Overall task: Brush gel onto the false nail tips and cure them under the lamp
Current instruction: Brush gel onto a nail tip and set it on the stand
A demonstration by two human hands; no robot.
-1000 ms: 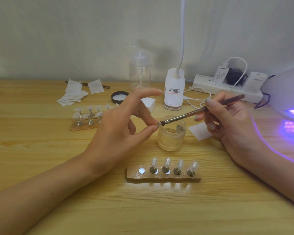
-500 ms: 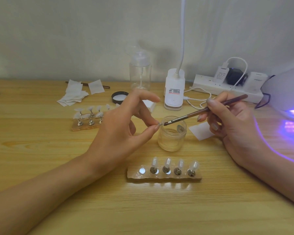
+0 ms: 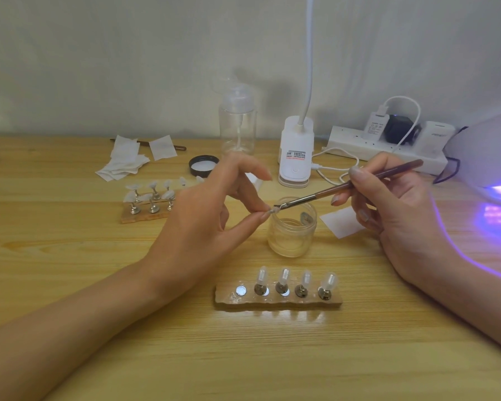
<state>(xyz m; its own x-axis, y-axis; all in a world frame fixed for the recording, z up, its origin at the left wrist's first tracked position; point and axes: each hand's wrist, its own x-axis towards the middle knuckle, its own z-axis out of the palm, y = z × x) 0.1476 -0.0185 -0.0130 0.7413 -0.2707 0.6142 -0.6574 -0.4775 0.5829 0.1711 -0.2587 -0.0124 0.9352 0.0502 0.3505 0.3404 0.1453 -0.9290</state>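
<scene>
My left hand (image 3: pixel 206 218) pinches a small false nail tip (image 3: pixel 274 210) between thumb and a finger, just over the rim of the open gel jar (image 3: pixel 291 235). My right hand (image 3: pixel 388 204) grips a brown brush (image 3: pixel 350 185) like a pen, and its bristles touch the pinched tip. In front of the jar lies a wooden holder (image 3: pixel 278 299) carrying several upright clear tips, with one bare magnet at its left end. A second holder (image 3: pixel 148 202) with tips stands at the left. The curing lamp (image 3: pixel 492 157) glows violet at the right edge.
Behind the jar are a black jar lid (image 3: pixel 203 165), a clear pump bottle (image 3: pixel 237 125), a white clip lamp base (image 3: pixel 295 153) and a power strip (image 3: pixel 388 146) with plugs and cables. Paper wipes (image 3: pixel 125 162) lie at the back left, one wipe (image 3: pixel 342 224) beside the jar.
The brush tip has shifted slightly along the pinched nail tip, and my right hand has edged a little up and right. My left hand has barely moved.
</scene>
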